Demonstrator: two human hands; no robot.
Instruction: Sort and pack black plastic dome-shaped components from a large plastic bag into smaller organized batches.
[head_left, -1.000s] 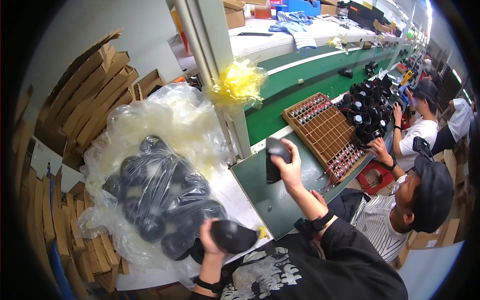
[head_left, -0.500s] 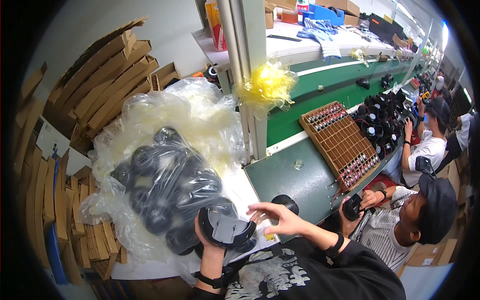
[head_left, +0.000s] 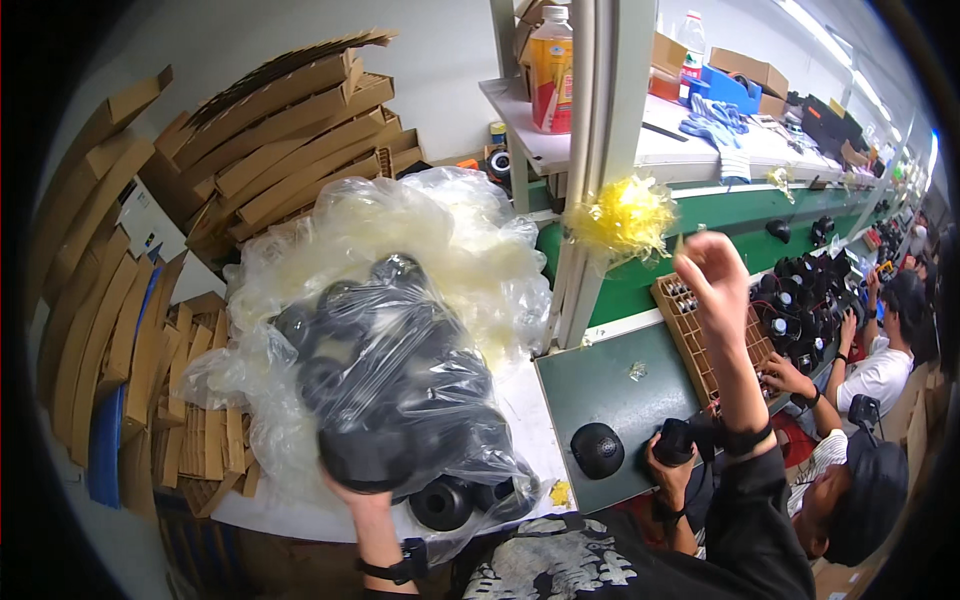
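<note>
In my left hand (head_left: 352, 497), at the near side of the plastic-wrapped heap, is a black curved plastic housing (head_left: 366, 460), smeared by motion. My fingers grip it from below and are mostly hidden. My right hand (head_left: 718, 285) is raised over the green bench, fingers curled together, close to a bunch of crumpled yellow film (head_left: 628, 215) on the upright post. A thin yellowish film scrap (head_left: 679, 244) shows at its fingertips. Several black round housings (head_left: 405, 350) lie under clear plastic bags. One open black housing (head_left: 440, 502) sits beside my left hand.
A black perforated dome (head_left: 598, 450) rests on the green bench (head_left: 640, 420). Beyond it are a divided cardboard tray (head_left: 705, 345) and several black parts. A co-worker (head_left: 850, 490) at right holds a black part. Cardboard stacks (head_left: 290, 150) stand at left; a shelf (head_left: 530, 150) holds bottles.
My right hand has risen from beside the housing toward the yellow film bunch. My left hand has moved left with the housing and turned it. The view has shifted, and the co-worker has reached toward the tray.
</note>
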